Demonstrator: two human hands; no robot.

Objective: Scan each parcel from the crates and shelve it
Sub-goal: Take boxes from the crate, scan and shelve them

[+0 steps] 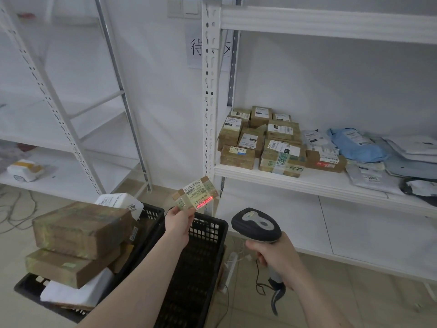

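**Head view: small parcel under the scanner's red line**

Head camera looks down over two outstretched bare arms in front of white metal shelving. The left hand pinches a small brown parcel by its lower left corner, thumb on the label face, holding it up and tilted above the black crates. A red scan line glows across the barcode at the parcel's lower right edge. The right hand is wrapped tight around the grip of a grey handheld scanner, whose head points up and left toward the parcel; the scanner sits just to the right of and below the parcel, not touching it. Its coiled cable hangs down from the handle toward the tiled floor.

Below the left forearm stand two black mesh crates. The left one is heaped with large brown boxes and white packages; the right one looks mostly dark inside.

On the shelf to the right, level with the raised parcel, small taped cartons are stacked at the left end, with white, grey and blue mailer bags lying beyond them.
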